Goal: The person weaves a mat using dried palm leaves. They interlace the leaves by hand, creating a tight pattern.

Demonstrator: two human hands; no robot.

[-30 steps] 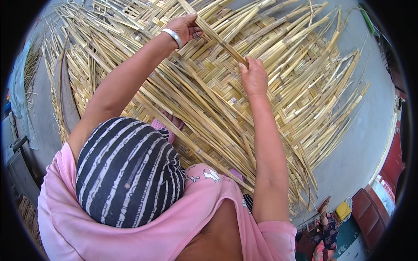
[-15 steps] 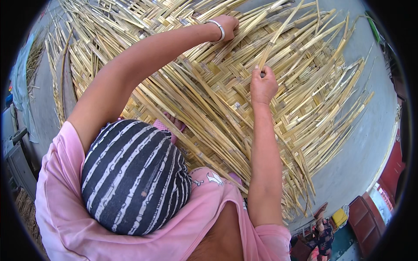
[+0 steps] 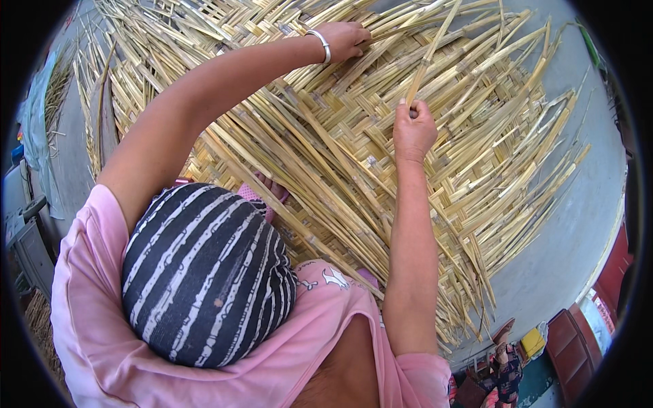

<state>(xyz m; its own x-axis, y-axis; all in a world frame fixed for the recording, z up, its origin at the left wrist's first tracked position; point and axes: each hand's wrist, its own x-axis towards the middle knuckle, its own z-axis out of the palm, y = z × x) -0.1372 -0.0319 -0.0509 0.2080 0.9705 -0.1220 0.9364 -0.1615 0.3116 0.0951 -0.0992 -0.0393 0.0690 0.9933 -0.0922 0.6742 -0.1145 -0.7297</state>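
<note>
A wide mat of woven reed strips point(image 3: 381, 146) spreads under my arms, its long loose ends fanning out to the right. My right hand point(image 3: 415, 134) is closed around one flat split reed strip point(image 3: 430, 58), which rises from the fist toward the far edge. At the far side, my left hand point(image 3: 344, 41), with a silver bangle on the wrist, rests on the woven strips with its fingers loosened and somewhat apart. The fingertips touch strip ends there, partly hidden beneath the hand. A bundle of long loose strips point(image 3: 320, 183) crosses the mat between my arms.
A foot in a pink mesh shoe point(image 3: 253, 197) stands on the mat. Grey floor point(image 3: 544, 248) borders it on the right. Bluish plastic sheeting point(image 3: 39, 129) hangs at the left edge. A seated person's patterned clothing point(image 3: 507, 374) and a yellow item point(image 3: 532, 342) show at the lower right.
My left hand has shifted slightly left, and its fingers have loosened from a fist. The right hand keeps its grip on the strip, nearly in place.
</note>
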